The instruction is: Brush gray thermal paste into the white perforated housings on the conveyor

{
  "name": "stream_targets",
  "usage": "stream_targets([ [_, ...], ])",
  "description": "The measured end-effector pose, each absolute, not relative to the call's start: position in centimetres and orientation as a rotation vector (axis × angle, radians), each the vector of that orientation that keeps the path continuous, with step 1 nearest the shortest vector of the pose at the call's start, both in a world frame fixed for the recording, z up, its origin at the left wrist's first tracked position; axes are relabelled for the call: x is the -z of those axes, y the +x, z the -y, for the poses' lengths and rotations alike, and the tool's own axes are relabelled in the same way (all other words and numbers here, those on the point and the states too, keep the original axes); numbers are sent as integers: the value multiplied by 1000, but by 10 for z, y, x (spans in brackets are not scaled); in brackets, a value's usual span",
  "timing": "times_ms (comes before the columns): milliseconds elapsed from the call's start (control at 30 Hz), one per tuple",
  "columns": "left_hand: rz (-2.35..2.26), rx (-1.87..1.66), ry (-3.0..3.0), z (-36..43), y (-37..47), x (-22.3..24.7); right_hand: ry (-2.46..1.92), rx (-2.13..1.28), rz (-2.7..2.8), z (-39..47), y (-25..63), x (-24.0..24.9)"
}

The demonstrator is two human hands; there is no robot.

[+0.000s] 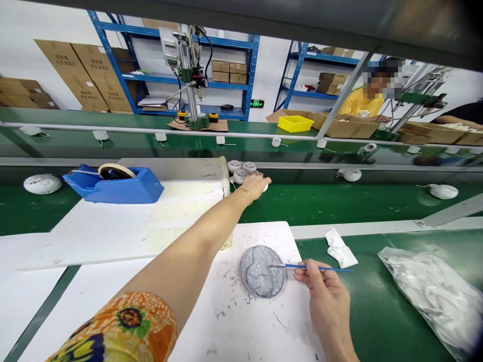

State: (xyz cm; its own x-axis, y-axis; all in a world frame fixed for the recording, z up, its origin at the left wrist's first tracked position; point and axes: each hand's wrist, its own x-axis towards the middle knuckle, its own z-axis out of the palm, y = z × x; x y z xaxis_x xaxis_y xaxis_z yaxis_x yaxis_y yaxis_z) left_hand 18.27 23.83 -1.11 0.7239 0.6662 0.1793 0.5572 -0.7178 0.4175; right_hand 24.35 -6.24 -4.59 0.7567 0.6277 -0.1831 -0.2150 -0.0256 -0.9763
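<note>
My left hand reaches far forward, its fingers curled down over a white round part of which only a small edge shows below them. Beside it sit several white vented round housings in a cluster. My right hand pinches a thin blue paintbrush by its handle. The brush tip rests in thick grey paste, which fills a shallow round dish. The dish stands on a paint-specked white sheet.
A blue tape dispenser stands on a white board at left. Crumpled tissue and a clear bag of white pieces lie at right. More white housings sit on the green belt. Someone in yellow sits across.
</note>
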Motion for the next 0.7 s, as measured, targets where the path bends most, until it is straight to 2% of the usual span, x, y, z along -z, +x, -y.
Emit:
stream_targets([
  [200,-904,-712,2227,-220,146,-18,-1254,-819,184,63,245,42],
  [333,-732,-779,1946,-184,88,-44,-1178,-852,123,63,242,38],
  [400,-586,-768,1610,-158,55,-50,-1149,-862,113,63,239,38],
  [533,-463,-725,950,-99,6,-41,-1137,-855,44,65,238,44],
  [700,-546,-783,791,-46,-10,-18,-1132,-862,26,67,241,51],
])
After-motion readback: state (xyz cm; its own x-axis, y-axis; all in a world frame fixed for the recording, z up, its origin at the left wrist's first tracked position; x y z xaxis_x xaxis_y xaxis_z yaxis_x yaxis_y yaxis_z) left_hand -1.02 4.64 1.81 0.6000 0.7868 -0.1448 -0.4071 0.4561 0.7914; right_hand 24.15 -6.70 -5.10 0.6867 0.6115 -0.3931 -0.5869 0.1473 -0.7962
